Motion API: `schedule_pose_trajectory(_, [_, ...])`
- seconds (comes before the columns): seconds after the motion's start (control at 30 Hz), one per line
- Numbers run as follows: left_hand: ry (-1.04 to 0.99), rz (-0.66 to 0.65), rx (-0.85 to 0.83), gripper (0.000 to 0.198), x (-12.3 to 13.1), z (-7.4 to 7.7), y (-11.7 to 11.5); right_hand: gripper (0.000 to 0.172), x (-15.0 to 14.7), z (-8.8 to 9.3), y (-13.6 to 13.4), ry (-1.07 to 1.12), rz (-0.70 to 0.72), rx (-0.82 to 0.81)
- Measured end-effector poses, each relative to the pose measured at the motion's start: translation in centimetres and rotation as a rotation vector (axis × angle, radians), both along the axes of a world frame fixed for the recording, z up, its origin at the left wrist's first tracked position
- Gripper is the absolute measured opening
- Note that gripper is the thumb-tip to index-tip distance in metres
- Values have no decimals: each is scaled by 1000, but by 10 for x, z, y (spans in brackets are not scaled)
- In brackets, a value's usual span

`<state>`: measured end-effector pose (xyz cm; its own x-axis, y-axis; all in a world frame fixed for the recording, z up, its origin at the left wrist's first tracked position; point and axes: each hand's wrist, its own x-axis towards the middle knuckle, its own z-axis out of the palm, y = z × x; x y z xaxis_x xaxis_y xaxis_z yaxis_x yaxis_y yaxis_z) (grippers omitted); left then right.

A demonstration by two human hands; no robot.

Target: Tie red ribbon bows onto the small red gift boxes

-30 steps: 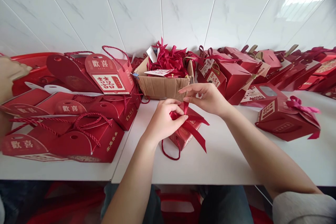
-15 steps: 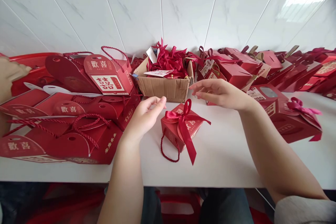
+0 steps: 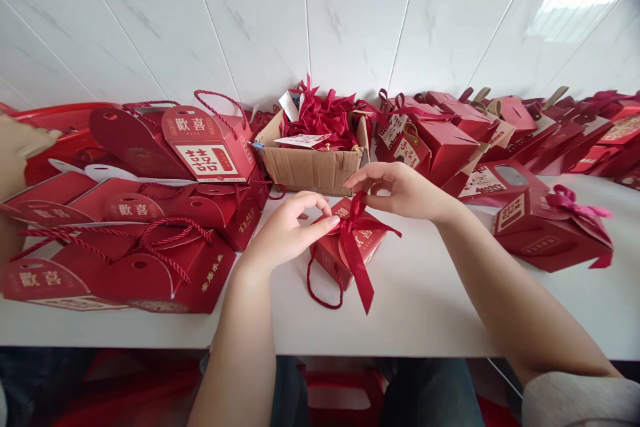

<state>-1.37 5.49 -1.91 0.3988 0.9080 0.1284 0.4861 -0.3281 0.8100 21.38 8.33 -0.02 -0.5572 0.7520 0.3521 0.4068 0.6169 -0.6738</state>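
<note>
- A red gift box (image 3: 330,257) is lying on the white table (image 3: 415,307) between the person's two hands, near the table's middle and just in front of the cardboard box (image 3: 310,168).
- A dark red satin ribbon bow (image 3: 350,233) is sitting across the gift box's top, one tail hanging down its front and another pointing right.
- The left hand (image 3: 287,230) is reaching in from the left, its thumb touching the bow's left side; thumb and index are standing narrowly apart, and I cannot tell whether they are pinching ribbon.
- The right hand (image 3: 407,193) is curving over the bow's upper loop, thumb beside it and fingers bent above; the grip is looking narrow, but I cannot tell whether it is closing on the loop.
- A twisted rope handle (image 3: 320,303) is looping onto the table at the gift box's near left side.
- The cardboard box is holding a heap of red ribbons (image 3: 327,113) and a printed card (image 3: 303,139).
- Rope-handled red boxes (image 3: 213,270) are standing stacked on the left.
- On the right, a red box with a pink bow (image 3: 545,233) is resting near a row of red boxes (image 3: 453,143) along the marbled wall (image 3: 350,20).
</note>
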Motion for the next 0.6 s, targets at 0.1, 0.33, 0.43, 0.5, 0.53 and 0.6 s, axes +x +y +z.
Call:
schedule_pose_trajectory(0.1, [16, -4, 6, 22, 0, -1, 1, 35, -1, 0, 0, 32, 9, 97])
schedule_pose_trajectory(0.33, [2, -18, 10, 26, -1, -4, 2, 40, -4, 2, -2, -32, 22, 227])
schedule_pose_trajectory(0.43, [-49, -8, -28, 26, 4, -4, 2, 45, -4, 0, -1, -64, 44, 227])
schedule_pose_trajectory(0.5, [-97, 14, -37, 28, 9, -4, 1, 46, -4, -2, 0, -84, 53, 217])
schedule_pose_trajectory(0.53, [-121, 28, -33, 28, 12, -4, 0, 44, -4, -2, 1, -93, 51, 213])
schedule_pose_trajectory(0.6, [-154, 67, -19, 27, 17, -5, -2, 39, -4, -3, 1, -109, 35, 207])
